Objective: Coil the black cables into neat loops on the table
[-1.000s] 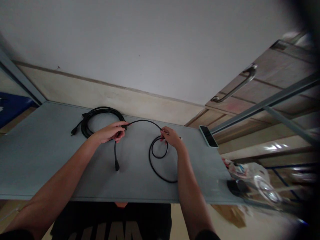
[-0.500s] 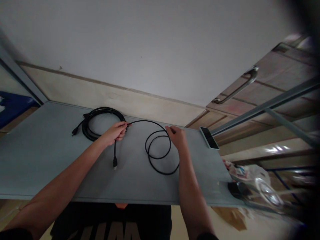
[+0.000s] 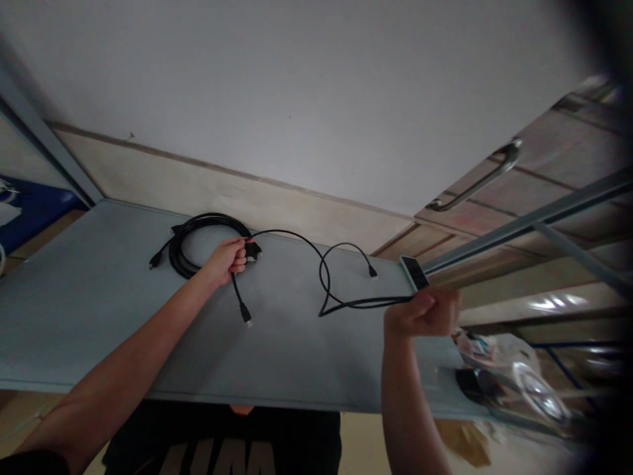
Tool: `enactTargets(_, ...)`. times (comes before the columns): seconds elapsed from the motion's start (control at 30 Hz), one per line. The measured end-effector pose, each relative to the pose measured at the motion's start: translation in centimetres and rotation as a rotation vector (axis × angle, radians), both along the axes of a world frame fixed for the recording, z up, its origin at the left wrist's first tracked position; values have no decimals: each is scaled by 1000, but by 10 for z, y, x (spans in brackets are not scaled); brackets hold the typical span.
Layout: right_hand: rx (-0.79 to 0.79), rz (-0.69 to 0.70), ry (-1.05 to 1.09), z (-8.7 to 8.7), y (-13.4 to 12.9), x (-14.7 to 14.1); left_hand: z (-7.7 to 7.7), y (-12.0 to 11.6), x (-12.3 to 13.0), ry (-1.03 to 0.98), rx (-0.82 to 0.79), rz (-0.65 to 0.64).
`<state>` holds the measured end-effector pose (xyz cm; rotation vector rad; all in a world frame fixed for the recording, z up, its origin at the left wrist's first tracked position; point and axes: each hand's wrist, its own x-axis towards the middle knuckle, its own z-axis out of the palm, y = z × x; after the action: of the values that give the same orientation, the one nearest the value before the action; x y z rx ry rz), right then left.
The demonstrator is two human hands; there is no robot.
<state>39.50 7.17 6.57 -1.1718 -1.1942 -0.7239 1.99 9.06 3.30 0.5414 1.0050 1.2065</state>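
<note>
A thin black cable (image 3: pixel 324 264) runs in loose loops over the right half of the grey table (image 3: pixel 297 356). My left hand (image 3: pixel 229 258) pinches one part of it, and an end with a plug (image 3: pixel 244 313) hangs below that hand. My right hand (image 3: pixel 425 311) is closed around the cable at the right, near the phone. Between the hands, the other plug (image 3: pixel 372 271) lies near the back edge. A thicker coiled black cable (image 3: pixel 175 254) rests beside my left hand, with one connector (image 3: pixel 155 260) pointing left and another connector (image 3: pixel 253 250) just right of my left hand.
A phone (image 3: pixel 414 272) lies at the table's back right, partly behind my right hand. Metal frame bars (image 3: pixel 494 221) rise at the right. A dark round object (image 3: pixel 475 384) and a plastic bag (image 3: pixel 514 353) are past the right edge. A wall stands behind the table.
My right hand has moved right and closed on the cable, pulling its round loops into a stretched shape. A plug now shows between the hands. My left hand stays nearly in place.
</note>
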Motion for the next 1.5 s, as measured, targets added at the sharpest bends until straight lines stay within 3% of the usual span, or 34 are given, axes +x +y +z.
enactTargets(0.1, -84, 161, -301, -28, -29, 10, 3, 1, -2, -64, -17, 49)
enactTargets(0.2, -120, 275, -456, -45, -61, 16, 7, 3, -8, -126, -26, 92)
enactTargets(0.4, -344, 428, -473, -59, -122, 11, 9, 8, -27, -223, -4, 209)
enactTargets(0.6, -854, 639, -374, -90, -142, 11, 11, 10, -33, -229, -16, 251)
enactTargets(0.77, -990, 687, -280, -83, -109, -3, 10, 6, -23, -160, -42, 118)
enactTargets(0.9, -1147, 749, -372, -67, -70, -42, 7, 2, -12, -116, -53, 17)
enactTargets(0.97, -1197, 777, -360, -56, -63, -68, 6, 1, -8, -105, -38, 11)
enactTargets(1.07, -1255, 1071, -267, -23, -72, -103, 6, -1, -2, -78, 6, 34)
enactTargets(1.17, -1210, 1340, -289, 24, -77, -119, 8, -4, 4, -23, 42, 48)
enactTargets(1.23, -1063, 1373, -208, 49, -57, -117, 8, -6, 8, 5, 57, 23)
enactTargets(1.27, -976, 1268, -153, 56, -39, -113, 9, -7, 10, 13, 66, 4)
enactTargets(1.33, -826, 965, -44, 54, 7, -103, 8, -9, 14, 17, 83, -37)
enactTargets(1.37, -833, 891, -35, 47, 31, -98, 8, -10, 15, 16, 94, -53)
enactTargets(1.43, -981, 920, 6, 22, 70, -91, 6, -11, 18, 12, 106, -68)
enactTargets(1.5, -1188, 1050, 154, -5, 89, -89, 3, -11, 19, 15, 107, -98)
